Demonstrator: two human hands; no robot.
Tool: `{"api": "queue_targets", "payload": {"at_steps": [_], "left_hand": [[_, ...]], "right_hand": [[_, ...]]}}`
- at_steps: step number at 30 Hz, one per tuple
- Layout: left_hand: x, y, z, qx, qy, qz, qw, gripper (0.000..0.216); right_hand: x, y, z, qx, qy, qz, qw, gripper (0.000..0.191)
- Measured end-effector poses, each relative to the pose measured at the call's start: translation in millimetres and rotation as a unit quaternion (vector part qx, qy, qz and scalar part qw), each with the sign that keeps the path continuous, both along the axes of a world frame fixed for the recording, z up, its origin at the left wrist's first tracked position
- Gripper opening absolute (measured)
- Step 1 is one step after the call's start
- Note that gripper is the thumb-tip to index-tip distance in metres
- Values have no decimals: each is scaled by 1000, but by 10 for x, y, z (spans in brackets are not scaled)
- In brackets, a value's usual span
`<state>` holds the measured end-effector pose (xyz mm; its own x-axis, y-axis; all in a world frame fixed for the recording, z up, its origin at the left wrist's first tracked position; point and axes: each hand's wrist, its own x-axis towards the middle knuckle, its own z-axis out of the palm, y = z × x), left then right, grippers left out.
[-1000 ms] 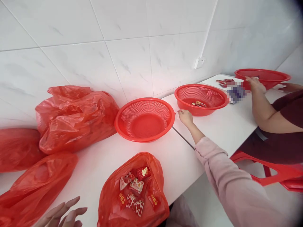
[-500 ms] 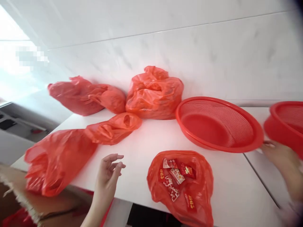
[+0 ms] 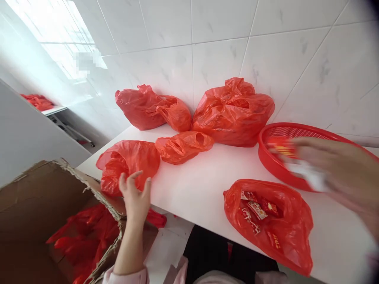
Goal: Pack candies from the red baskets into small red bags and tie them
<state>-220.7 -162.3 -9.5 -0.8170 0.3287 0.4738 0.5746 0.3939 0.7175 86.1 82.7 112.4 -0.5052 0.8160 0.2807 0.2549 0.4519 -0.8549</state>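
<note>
My left hand [image 3: 136, 199], fingers spread and holding nothing, is at the table's front edge beside a crumpled red plastic bag [image 3: 148, 157]. Over the red plastic basket [image 3: 274, 167] my right hand [image 3: 328, 157] is smeared by motion. Its fingers grip small packets [image 3: 286, 150], red with yellow print and white; their exact kind is too blurred to tell. Nearer to me, a wide-mouthed red plastic bag [image 3: 293, 244] lies open. Several small red and white snack packets [image 3: 257, 210] are inside it.
Filled red bags [image 3: 233, 118] stand against the tiled wall, with another pair of red bags [image 3: 142, 110] to their left. A flattened red bag [image 3: 183, 148] lies mid-table. At lower left is a cardboard box [image 3: 32, 189] with red bags inside. The white table [image 3: 189, 185] has a front edge.
My right hand has moved left, from the basket's right rim to over the basket, and now holds packets. My left hand has spread its fingers near the left bag. The view has turned left.
</note>
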Motion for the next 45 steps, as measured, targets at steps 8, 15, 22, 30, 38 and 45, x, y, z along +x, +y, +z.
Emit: {"api": "queue_targets", "payload": {"at_steps": [8,15,22,30,38,45], "left_hand": [[270,204,-333,-68,107,-143,982,30],[304,168,-438,-115,124,-158,973,19],[241,19,-371,-92,96,-190,973,14],[333,-309,-569,-93,78,-81,989,20],[-300,410,-675,186,-122,-13,975,24],[-809,1229,-406,233,-337,-54,910,35]], "right_hand": [[-2372,-1288,-147,-35,-74,359,930,32],[-3285,-1254,-656,104,-262,262,923,31],[-3117,-696,-530,132,-263,270,917,31],[-2614,-790,-761,117,-366,206,900,56],[-2578,-999,-963,129,-363,246,889,19],[-2379,-981,-906,124,-351,285,883,23]]}}
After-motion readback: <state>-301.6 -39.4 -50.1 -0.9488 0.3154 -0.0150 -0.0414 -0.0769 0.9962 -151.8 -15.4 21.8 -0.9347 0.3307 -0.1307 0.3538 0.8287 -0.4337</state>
